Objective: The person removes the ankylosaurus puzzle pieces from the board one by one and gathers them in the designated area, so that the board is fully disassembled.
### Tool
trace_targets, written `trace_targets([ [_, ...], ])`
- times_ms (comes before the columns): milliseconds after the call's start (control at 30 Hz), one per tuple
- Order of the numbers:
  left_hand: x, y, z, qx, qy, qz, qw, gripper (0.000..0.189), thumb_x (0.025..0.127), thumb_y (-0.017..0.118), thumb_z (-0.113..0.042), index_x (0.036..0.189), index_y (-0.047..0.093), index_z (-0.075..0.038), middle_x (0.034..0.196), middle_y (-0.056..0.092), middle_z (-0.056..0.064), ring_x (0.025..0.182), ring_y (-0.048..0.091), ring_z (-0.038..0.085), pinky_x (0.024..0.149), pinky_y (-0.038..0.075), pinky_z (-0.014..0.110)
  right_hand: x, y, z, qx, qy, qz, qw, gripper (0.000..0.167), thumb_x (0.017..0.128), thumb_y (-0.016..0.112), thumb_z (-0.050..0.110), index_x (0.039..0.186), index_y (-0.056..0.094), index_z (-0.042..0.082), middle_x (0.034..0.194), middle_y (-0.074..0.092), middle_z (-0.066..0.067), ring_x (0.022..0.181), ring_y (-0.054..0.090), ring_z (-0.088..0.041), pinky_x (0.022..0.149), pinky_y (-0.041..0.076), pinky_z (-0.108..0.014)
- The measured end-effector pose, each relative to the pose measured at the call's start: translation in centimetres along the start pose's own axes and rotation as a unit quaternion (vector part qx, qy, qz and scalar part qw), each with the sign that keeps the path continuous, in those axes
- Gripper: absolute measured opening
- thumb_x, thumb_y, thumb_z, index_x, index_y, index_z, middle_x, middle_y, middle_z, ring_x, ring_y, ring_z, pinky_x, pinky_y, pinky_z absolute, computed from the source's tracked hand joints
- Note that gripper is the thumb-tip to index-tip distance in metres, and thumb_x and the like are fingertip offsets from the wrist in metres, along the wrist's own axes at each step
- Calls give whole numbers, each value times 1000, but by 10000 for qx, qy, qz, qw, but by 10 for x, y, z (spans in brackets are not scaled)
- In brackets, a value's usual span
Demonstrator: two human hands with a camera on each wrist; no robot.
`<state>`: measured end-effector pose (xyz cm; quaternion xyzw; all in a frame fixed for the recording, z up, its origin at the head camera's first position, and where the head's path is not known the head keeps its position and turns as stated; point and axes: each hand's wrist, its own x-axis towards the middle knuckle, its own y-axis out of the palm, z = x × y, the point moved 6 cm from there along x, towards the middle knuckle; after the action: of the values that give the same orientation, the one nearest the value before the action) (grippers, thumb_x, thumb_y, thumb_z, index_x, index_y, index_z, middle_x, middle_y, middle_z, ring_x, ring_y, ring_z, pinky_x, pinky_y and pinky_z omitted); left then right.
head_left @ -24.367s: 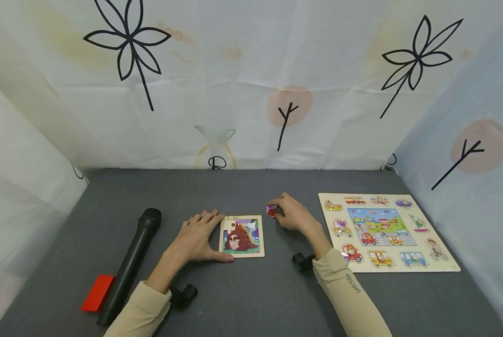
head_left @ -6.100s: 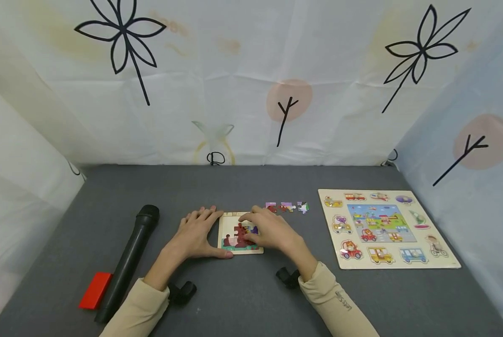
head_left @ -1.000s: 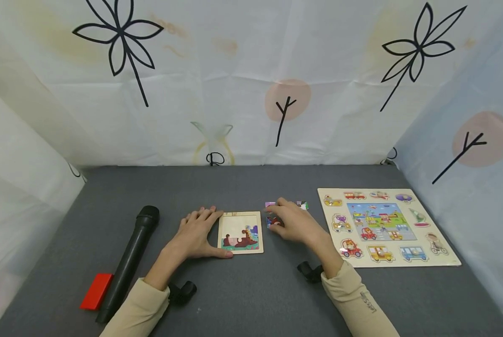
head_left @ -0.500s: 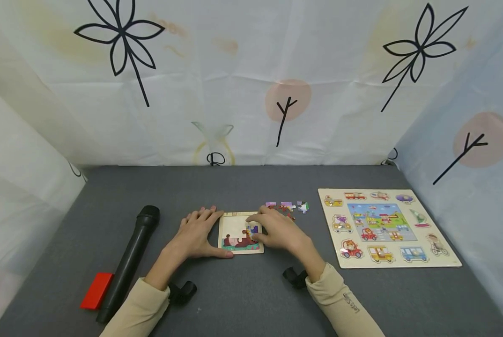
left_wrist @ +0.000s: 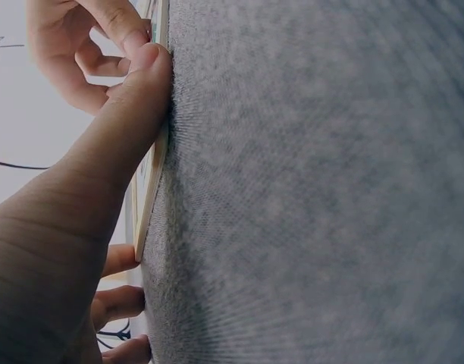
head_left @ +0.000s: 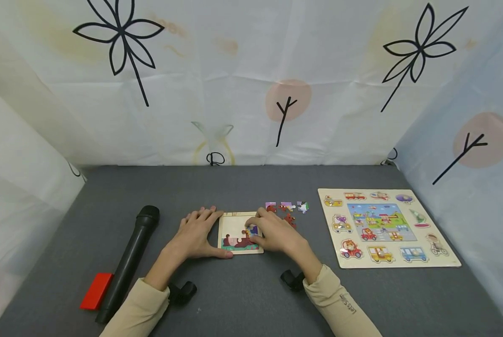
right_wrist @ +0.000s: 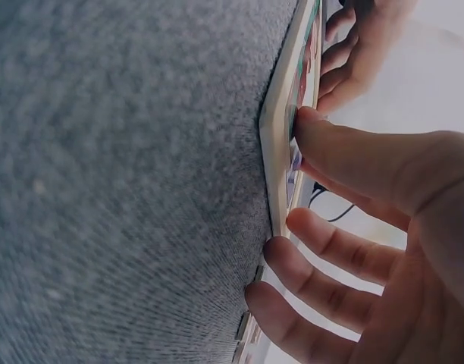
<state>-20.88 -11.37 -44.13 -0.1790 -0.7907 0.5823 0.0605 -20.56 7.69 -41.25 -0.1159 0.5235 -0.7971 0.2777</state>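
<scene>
A small wooden jigsaw puzzle board (head_left: 234,220) lies flat in the head view, with bare wood above a strip of brown and green pieces. My left hand (head_left: 198,236) rests at its left side, fingers fairly straight, the thumb on the front edge and the index finger by the back corner. With thumb and index finger, my right hand (head_left: 277,231) pinches a purple puzzle piece (head_left: 253,230) at the board's right side; the fingers partly cover it. Behind that hand lie several loose pieces, among them a brown puzzle piece (head_left: 290,219) and a white-green puzzle piece (head_left: 303,207).
At the right lies a large vehicle puzzle board (head_left: 382,257). A black microphone (head_left: 129,264) and a red block (head_left: 96,291) are at the left. White cloth walls (head_left: 234,93) enclose the grey table (head_left: 251,299).
The board's picture was full at first; its upper pieces now lie loose behind my right hand. That hand has put down a brown piece and moved left to the board. The left hand stays.
</scene>
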Motion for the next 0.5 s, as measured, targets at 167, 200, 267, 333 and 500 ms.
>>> trace_targets([
  [167, -1, 0, 0, 17, 7, -5, 10000, 116, 64, 82, -77, 156, 43, -18, 163, 39, 16, 148, 36, 48, 111, 33, 75, 0, 0, 1, -32, -8, -5, 10000, 31, 95, 74, 17, 126, 69, 14, 111, 60, -6, 84, 52, -15, 64, 44, -29],
  [200, -1, 0, 0, 15, 2, -2, 10000, 116, 64, 82, -77, 156, 42, -18, 163, 39, 16, 148, 36, 48, 111, 33, 75, 0, 0, 2, -31, -8, -15, 10000, 31, 95, 75, 17, 125, 69, 14, 110, 60, -6, 84, 53, -15, 64, 44, -29],
  [267, 0, 0, 0, 24, 3, -5, 10000, 117, 64, 82, -77, 156, 42, -18, 163, 39, 16, 148, 36, 48, 111, 32, 75, 0, -1, 3, -29, -3, -61, 10000, 32, 94, 75, 16, 125, 69, 14, 110, 61, -6, 85, 54, -16, 65, 45, -29],
  [333, 0, 0, 0, 23, 1, -12, 10000, 117, 64, 81, -78, 156, 42, -18, 163, 39, 15, 148, 36, 48, 111, 32, 75, 0, -1, 3, -4, 27, -108, 9999, 31, 93, 76, 16, 124, 69, 14, 109, 61, -5, 85, 55, -15, 66, 46, -29],
  [500, 0, 0, 0, 24, 23, -19, 10000, 117, 64, 81, -79, 156, 42, -18, 163, 39, 15, 149, 35, 48, 111, 32, 75, -1, -3, 3, 58, 43, -275, 9996, 30, 91, 78, 15, 119, 69, 16, 105, 61, -4, 82, 53, -13, 64, 45, -27],
])
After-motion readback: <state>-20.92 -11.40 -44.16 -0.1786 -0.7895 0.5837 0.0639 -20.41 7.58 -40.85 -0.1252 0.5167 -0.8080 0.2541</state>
